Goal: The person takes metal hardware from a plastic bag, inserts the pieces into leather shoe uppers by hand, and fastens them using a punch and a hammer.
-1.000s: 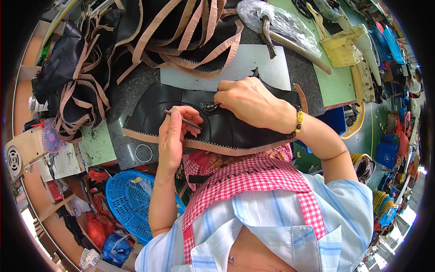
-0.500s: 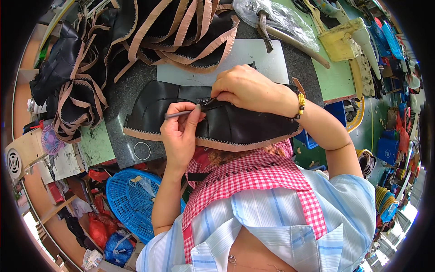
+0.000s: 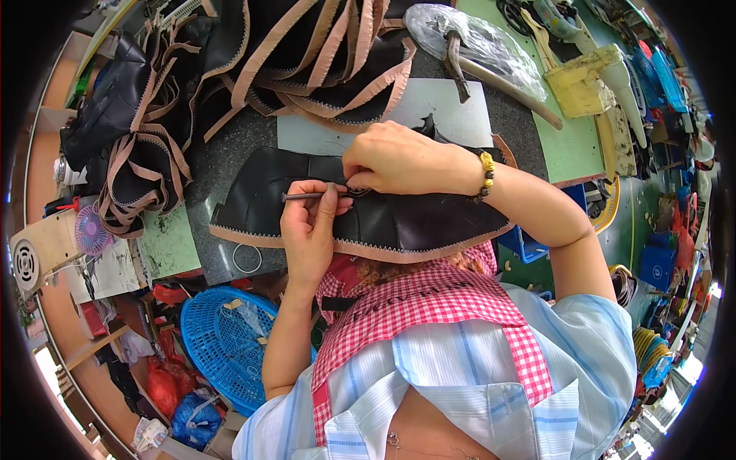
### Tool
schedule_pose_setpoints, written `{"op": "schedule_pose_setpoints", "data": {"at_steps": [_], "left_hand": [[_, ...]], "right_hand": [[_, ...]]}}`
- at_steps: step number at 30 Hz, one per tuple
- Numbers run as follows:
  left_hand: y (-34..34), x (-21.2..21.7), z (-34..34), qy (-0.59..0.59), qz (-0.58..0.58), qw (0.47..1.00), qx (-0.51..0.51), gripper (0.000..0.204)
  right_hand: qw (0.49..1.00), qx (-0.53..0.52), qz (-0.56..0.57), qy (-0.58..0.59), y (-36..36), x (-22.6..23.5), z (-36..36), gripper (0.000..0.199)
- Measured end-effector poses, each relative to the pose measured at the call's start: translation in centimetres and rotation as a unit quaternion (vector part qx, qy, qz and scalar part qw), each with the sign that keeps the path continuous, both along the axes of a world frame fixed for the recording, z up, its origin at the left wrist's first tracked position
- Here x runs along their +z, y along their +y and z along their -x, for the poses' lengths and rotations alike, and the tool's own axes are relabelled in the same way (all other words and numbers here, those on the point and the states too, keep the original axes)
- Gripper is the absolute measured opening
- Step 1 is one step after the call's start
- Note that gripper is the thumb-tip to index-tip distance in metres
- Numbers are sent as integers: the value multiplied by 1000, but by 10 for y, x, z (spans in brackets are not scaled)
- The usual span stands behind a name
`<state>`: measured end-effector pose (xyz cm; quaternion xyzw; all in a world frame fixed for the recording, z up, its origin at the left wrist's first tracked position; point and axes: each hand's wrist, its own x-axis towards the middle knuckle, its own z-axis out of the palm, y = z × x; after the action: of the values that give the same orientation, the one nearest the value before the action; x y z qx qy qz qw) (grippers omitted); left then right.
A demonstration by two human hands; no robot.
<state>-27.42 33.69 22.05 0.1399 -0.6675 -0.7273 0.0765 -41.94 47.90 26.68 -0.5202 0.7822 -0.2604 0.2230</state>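
A black leather shoe upper (image 3: pixel 452 218) lies flat before me, edged with a tan strip and zigzag stitching. My left hand (image 3: pixel 308 241) is closed around a thin dark metal rod (image 3: pixel 301 196), thumb on top, its tip pointing right at the middle of the upper. Right beside that tip, my right hand (image 3: pixel 406 159) bends over the upper with its fingers pinched together. Whatever they grip is hidden under the hand. Beneath the upper's far side shows a pale grey board (image 3: pixel 452 103).
More black uppers (image 3: pixel 330 69) with tan edging heap at the far side and left. A hammer (image 3: pixel 510 92) rests by clear plastic at the back right. A yellow block (image 3: pixel 579 80) stands farther right. Below the table's left edge sits a blue basket (image 3: pixel 203 337); a small fan (image 3: pixel 93 228) is left.
My right hand has moved left over the upper, closer to the rod. The rod has tipped nearer to level in my left hand. The whole table view has shifted slightly down and right.
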Motion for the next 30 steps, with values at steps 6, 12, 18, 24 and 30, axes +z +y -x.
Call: {"op": "schedule_pose_setpoints", "data": {"at_steps": [6, 12, 18, 24, 30], "left_hand": [[-1, 0, -1, 0, -6, 1000, 9, 15], [-1, 8, 3, -13, -9, 1000, 11, 12], [9, 19, 13, 20, 40, 999, -9, 8], [11, 23, 25, -12, 78, 996, -47, 10], [11, 15, 24, -43, 155, 985, -61, 9]], "right_hand": [[999, 22, 10, -34, 14, 8, -7, 25], [988, -45, 89, -120, 40, -8, -38, 38], [949, -277, 135, -62, 79, 29, -35, 22], [897, -421, 10, 134, 175, 0, 63, 30], [921, -318, 17, 224, 176, -29, 89, 30]]}}
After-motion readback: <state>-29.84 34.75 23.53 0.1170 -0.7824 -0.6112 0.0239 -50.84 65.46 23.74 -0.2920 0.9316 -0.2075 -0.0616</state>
